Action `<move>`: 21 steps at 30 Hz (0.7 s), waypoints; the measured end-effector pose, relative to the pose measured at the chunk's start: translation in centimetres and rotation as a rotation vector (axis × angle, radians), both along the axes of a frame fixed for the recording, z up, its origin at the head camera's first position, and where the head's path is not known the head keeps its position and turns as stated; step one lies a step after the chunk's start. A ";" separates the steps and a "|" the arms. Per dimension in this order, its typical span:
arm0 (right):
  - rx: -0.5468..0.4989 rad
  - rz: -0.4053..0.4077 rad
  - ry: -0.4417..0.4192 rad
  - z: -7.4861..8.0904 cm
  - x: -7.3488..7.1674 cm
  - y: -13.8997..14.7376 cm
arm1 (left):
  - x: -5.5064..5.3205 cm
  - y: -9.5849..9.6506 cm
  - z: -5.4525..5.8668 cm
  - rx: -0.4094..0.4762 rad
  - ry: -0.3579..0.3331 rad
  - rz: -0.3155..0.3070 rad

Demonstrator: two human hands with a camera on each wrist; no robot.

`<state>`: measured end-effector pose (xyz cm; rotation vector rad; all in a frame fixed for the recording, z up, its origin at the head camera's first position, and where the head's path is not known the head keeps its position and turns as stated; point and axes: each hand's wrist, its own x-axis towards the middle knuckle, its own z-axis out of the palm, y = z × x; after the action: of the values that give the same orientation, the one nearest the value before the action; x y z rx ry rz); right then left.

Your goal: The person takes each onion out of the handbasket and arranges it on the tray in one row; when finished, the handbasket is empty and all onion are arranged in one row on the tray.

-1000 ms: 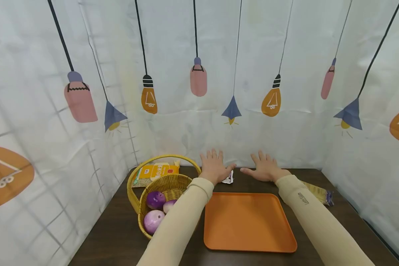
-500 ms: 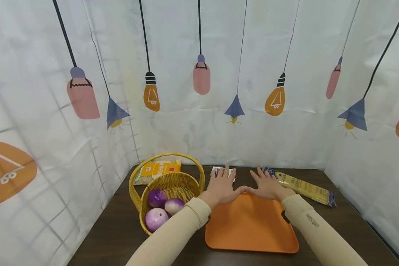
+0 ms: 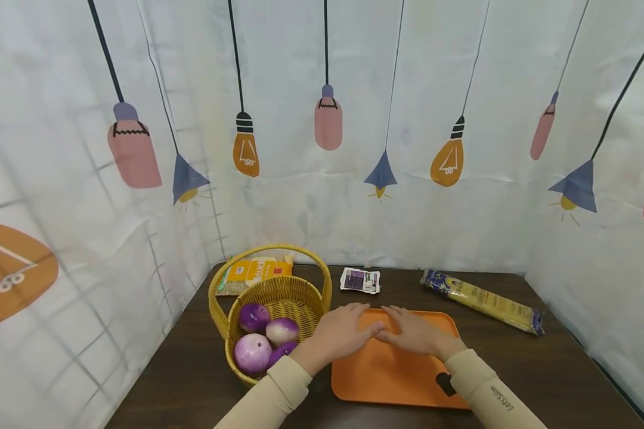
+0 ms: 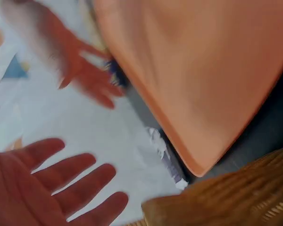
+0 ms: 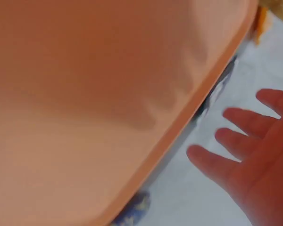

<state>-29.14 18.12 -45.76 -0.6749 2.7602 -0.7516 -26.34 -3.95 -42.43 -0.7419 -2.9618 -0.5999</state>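
Observation:
Both hands hover above the orange tray [image 3: 392, 381], holding nothing. My left hand [image 3: 340, 333] is over the tray's left part, close to the wicker basket; in the left wrist view its fingers are spread and straight. My right hand [image 3: 415, 333] is over the middle of the tray, its fingers extended in the right wrist view. The thumbs come close together in the head view; whether they touch I cannot tell. Inside the yellow wicker basket [image 3: 322, 301] lie several purple and whitish round vegetables that look like onions [image 3: 253, 354], and a darker purple piece partly hidden by the basket's side.
Behind the basket lies a yellow and clear bag of grain [image 3: 254, 271]. A small white and purple packet [image 3: 360, 280] is at the back of the dark table [image 3: 193, 381]. A long yellow packet [image 3: 483, 301] with purple ends lies at the right. Printed curtains surround the table.
Both hands have drawn back from the table's far side to above the tray and come closer together. The small packet and the long packet are now uncovered in the head view.

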 end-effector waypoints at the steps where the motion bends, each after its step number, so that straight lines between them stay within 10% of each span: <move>1: -0.033 0.009 -0.029 -0.1 0.2 -0.4 | 0.2 -0.6 0.0 0.035 -0.016 -0.008; 14: -0.222 0.097 0.145 -0.4 2.6 -6.4 | 0.8 -10.1 0.5 0.502 -0.151 -0.051; 21: -0.340 0.123 0.240 0.5 3.5 -9.4 | 0.7 -13.8 0.8 0.721 0.092 0.107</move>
<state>-25.62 8.72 -45.27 -1.0524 2.7886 -1.1983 -25.62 -17.78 -41.58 -0.5061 -2.3894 -1.4472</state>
